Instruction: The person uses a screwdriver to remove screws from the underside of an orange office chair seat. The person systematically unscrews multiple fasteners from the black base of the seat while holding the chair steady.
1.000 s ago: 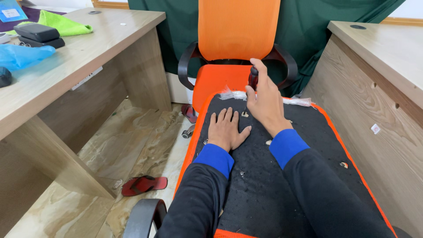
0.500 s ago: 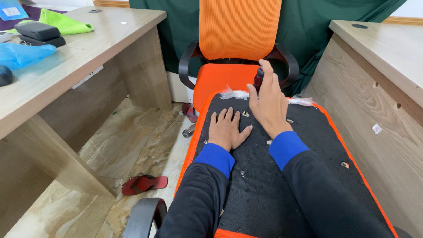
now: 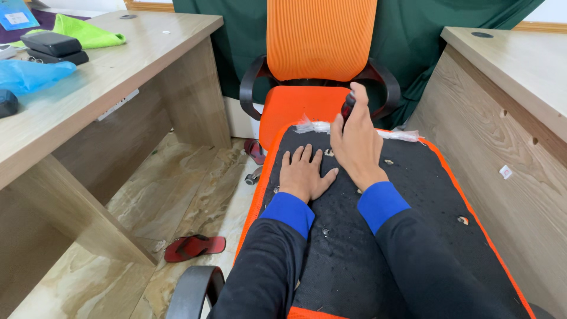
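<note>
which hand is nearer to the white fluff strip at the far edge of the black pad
Right. The right hand holds a small dark tool just above the white fluff strip. The left hand lies flat on the black pad, nearer the person.

Wooden desk (image 3: 118, 88) on the left side, kinda cluttered: a green cloth (image 3: 88, 34) at the far end, a black case (image 3: 50, 44) sitting on top of another dark flat thing, and a blue plastic bag (image 3: 32, 74) just beside those. There's also a blue card (image 3: 16, 15) up in the corner. Second wooden desk (image 3: 514, 65) on the right, with a round cable hole (image 3: 482, 35) in the top. Dark green curtain (image 3: 431, 35) hanging across the back. Floor is tan marbled tile (image 3: 171, 189), with one red sandal (image 3: 195, 247) lying near the left desk's leg.
</note>
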